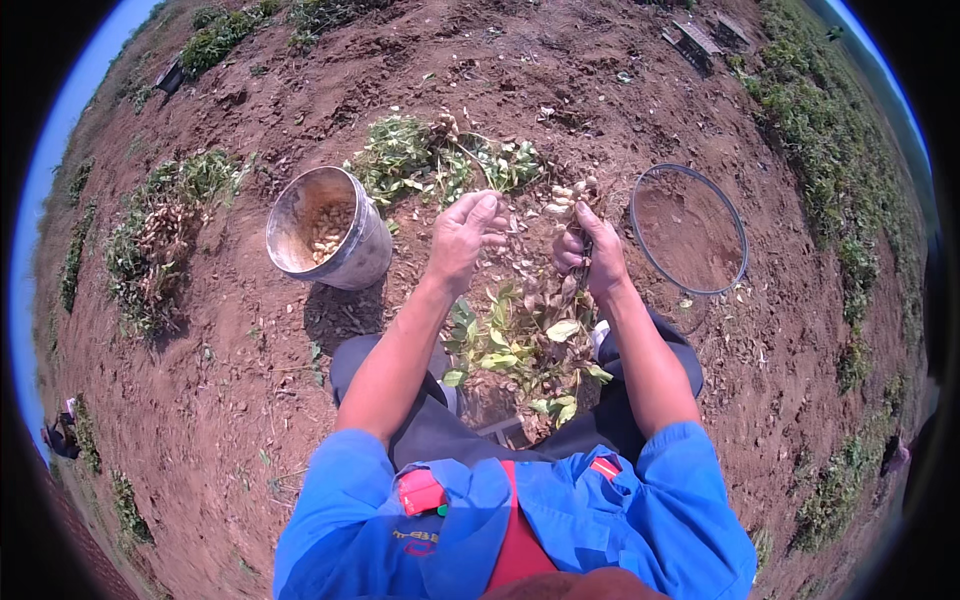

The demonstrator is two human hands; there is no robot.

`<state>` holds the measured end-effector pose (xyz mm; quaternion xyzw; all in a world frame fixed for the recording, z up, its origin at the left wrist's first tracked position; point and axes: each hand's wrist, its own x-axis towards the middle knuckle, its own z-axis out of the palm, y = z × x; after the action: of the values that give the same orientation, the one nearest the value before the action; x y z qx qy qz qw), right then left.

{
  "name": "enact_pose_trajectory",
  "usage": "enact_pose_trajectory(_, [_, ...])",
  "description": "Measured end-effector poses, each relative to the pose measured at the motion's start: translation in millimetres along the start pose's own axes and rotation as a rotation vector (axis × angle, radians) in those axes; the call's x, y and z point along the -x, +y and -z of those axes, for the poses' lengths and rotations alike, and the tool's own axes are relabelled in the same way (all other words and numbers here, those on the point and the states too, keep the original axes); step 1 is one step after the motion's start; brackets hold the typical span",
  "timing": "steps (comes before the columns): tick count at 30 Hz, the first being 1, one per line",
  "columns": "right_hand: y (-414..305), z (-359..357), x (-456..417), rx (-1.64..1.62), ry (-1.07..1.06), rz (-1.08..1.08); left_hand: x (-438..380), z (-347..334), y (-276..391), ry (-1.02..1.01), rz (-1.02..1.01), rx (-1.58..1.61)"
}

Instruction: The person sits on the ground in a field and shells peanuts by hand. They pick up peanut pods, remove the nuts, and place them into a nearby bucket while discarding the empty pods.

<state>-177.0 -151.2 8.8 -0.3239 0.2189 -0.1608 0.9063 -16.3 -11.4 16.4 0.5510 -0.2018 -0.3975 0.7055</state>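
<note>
My right hand (592,251) grips the stems of a peanut plant (568,289). Pale peanut pods (562,199) cluster at its root end, just above my thumb. The leafy end (517,345) hangs down between my knees. To the left of the pods, my left hand (469,232) is raised with fingers half curled and somewhat apart; nothing shows in it. A dirty, whitish bucket (371,251) stands left of that hand, with picked peanuts (328,236) inside, its mouth tilted toward me in the view.
Pulled peanut plants (420,154) lie ahead, and another heap (161,240) lies at left. A thin round hoop (744,255) rests on the soil at right. Slatted crates (696,41) sit far off, near a green crop row (814,150). A person (60,435) is at far left.
</note>
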Motion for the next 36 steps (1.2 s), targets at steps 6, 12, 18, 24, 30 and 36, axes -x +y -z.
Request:
enact_pose_trajectory(6, [20,-11,2,-0.029,-0.235,-0.205,-4,-15,-13,-0.232,0.174,0.31])
enact_pose_trajectory(12, [27,-19,6,0.143,-0.262,-0.265,-5,-7,-18,-0.233,0.337,0.438])
enact_pose_trajectory(18, [36,-16,4,0.133,-0.275,-0.267,-5,-4,-22,-0.23,0.389,0.46])
enact_pose_trajectory(24, [35,-11,5,0.026,-0.344,-0.269,-3,-13,-18,-0.374,0.402,0.584])
enact_pose_trajectory(30, [31,-5,3,-0.159,-0.483,-0.365,2,-10,-25,-0.357,0.319,0.673])
enact_pose_trajectory(36, [37,-12,0,-0.152,-0.311,-0.297,11,-28,-19,-0.054,0.17,0.552])
